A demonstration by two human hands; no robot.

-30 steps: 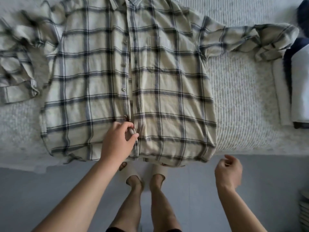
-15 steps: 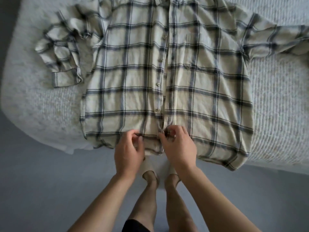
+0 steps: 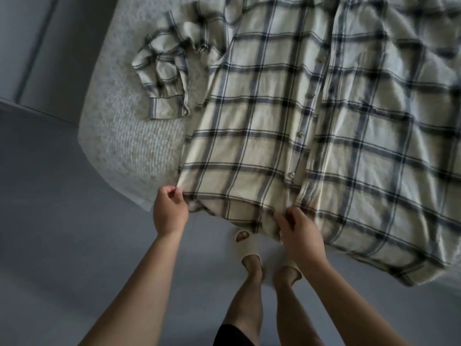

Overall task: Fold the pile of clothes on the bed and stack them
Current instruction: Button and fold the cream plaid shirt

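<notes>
A cream plaid button-up shirt (image 3: 311, 126) lies spread front-up on the bed (image 3: 124, 136), its hem hanging over the near edge. Its left sleeve (image 3: 164, 78) is bunched up beside the body. My left hand (image 3: 169, 211) pinches the hem at the shirt's lower left corner. My right hand (image 3: 299, 233) grips the hem at the button placket, near the middle of the bottom edge. The shirt's right side runs out of view.
The bed has a pale textured cover and its rounded corner is at the left. Grey floor (image 3: 62, 221) lies below and to the left. My legs and beige slippers (image 3: 247, 245) stand right by the bed edge, under the hem.
My left hand slid left along the hem from the placket to the shirt's lower left corner. The right hand stayed at the placket. The view swung left, so the shirt sits further right.
</notes>
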